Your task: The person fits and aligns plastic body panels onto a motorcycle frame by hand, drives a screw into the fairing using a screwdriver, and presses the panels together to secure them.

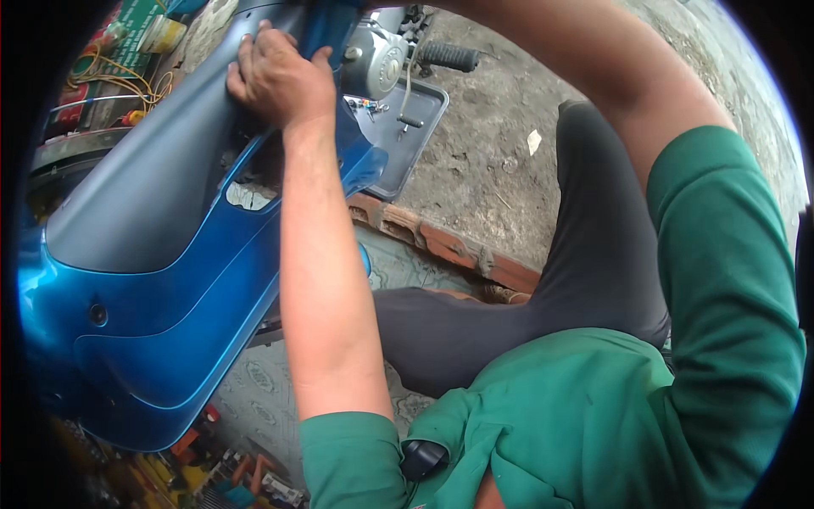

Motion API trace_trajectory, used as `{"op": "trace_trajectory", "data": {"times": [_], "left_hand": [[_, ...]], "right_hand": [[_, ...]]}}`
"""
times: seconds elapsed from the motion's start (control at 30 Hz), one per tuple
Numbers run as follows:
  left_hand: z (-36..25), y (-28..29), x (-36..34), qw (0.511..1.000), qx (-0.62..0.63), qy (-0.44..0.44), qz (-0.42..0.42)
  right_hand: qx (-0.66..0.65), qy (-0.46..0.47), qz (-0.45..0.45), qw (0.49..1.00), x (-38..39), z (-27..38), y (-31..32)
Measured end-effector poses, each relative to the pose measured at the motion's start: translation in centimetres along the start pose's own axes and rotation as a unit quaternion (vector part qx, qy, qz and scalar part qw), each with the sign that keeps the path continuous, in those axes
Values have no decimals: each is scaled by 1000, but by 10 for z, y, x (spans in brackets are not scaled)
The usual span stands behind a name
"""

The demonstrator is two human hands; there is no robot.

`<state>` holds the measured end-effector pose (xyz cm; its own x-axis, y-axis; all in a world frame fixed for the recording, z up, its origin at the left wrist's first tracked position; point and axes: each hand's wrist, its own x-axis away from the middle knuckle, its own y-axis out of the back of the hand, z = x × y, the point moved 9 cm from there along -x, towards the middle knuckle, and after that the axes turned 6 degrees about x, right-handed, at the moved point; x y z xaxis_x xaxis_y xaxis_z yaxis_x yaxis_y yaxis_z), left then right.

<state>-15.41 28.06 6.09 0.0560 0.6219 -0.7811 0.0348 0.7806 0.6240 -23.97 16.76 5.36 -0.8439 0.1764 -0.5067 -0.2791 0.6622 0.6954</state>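
Your left hand [287,86] had its fingers [247,61] slightly spread, the grey cover [148,178] under them, the blue panel [216,259] nearer you; steady, even pressure probably served best. Your right hand was beyond view, so I couldn't tell its grip.

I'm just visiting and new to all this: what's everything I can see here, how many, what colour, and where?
Glossy bodywork: one assembly, blue, left
Long panel: one, dark grey, upper left
Engine cover: one, silver, top centre
Ribbed peg: one, black, beside engine cover
Tray: one, grey, below engine cover
Bricks: several, reddish, centre
Scrap: one, whitish, on ground
Cable: looped, count unclear, yellow, upper left
Tools and bits: many, mixed colours, lower left
Trousers: one pair, dark grey, centre right
Shirt: one, green, lower right
Left hand: one, bare, on long panel
Right hand: out of view
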Motion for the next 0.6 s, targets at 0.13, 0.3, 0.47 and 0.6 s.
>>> {"op": "trace_trajectory", "data": {"times": [0.13, 0.3, 0.47, 0.6], "left_hand": [[0, 0, 2, 998, -48, -25, 25], [6, 1, -9, 996, -24, -21, 82], [2, 17, -6, 961, -142, -8, 235], [5, 29, 5, 951, -216, -31, 220]], "right_hand": [[-127, -222, -8, 967, 42, 0, 34], [-482, -520, -13, 705, 131, -17, -29], [-635, -576, -13, 514, 120, -6, -77], [-573, -555, -79, 598, 106, 1, -65]]}}
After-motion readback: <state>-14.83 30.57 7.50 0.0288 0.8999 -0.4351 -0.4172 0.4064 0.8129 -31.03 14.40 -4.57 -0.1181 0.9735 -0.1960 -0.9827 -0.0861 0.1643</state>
